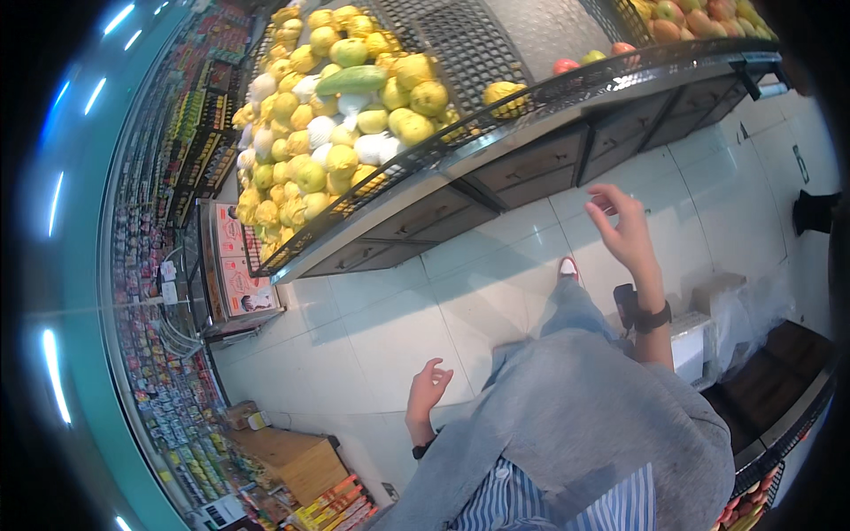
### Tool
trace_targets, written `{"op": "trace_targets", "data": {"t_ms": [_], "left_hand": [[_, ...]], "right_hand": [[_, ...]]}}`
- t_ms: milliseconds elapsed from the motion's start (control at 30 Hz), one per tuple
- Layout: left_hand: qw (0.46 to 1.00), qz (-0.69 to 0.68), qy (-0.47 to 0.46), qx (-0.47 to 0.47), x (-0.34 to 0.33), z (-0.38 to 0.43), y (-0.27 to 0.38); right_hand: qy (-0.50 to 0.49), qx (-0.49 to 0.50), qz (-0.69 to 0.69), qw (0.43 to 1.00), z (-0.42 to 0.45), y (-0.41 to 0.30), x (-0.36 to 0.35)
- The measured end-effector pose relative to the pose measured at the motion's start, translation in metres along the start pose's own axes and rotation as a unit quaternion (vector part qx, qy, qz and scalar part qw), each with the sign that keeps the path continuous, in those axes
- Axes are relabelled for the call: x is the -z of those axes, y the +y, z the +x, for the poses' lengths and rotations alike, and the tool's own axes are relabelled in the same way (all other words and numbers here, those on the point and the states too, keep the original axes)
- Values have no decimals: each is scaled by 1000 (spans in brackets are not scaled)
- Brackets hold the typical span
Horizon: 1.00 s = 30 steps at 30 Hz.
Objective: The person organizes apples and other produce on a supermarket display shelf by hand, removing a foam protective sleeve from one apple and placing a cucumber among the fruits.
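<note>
My right hand (pixel 623 224) hangs in the air over the floor tiles, its fingers loosely curled and holding nothing. It is nearest to the front panels (pixel 531 174) of a produce stand. Lower down, my left hand (pixel 428 391) is also empty, thumb and fingers apart, beside my grey top. A dark band circles each wrist. On the stand, yellow-green fruit (pixel 285 143) is heaped, some in yellow paper and some in white foam nets. A green oblong fruit or vegetable (pixel 352 80) lies across the heap. One wrapped fruit (pixel 505 98) sits apart by the black rim.
Red and green apples (pixel 690 16) fill the stand's far right. Printed cartons (pixel 242 259) stand at its left end. Packed shelves (pixel 156 279) line the left side. A white box (pixel 689 348) and a dark display shelf (pixel 770 378) are to my right. A wooden counter (pixel 292 458) stands lower left.
</note>
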<state>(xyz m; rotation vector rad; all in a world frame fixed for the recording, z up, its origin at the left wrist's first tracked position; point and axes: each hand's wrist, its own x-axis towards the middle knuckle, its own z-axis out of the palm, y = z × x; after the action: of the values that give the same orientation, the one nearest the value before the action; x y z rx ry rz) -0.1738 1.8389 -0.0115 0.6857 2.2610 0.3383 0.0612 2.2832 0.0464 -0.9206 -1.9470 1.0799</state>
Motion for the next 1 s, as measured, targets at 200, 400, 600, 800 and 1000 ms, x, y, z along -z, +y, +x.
{"op": "trace_targets", "data": {"t_ms": [200, 400, 600, 800, 1000], "left_hand": [[994, 105, 2, 12, 27, 48, 74], [991, 107, -28, -82, 32, 127, 171], [984, 127, -59, -110, 34, 184, 226], [989, 90, -6, -118, 41, 233, 245], [998, -9, 38, -50, 55, 259, 248]], "right_hand": [[23, -56, -59, 996, 27, 51, 80], [38, -104, -59, 992, 38, 68, 101], [2, -93, -8, 996, 57, 59, 76], [-126, -2, -12, 992, 137, 30, 46], [-258, 40, -49, 964, 250, -3, 4]]}}
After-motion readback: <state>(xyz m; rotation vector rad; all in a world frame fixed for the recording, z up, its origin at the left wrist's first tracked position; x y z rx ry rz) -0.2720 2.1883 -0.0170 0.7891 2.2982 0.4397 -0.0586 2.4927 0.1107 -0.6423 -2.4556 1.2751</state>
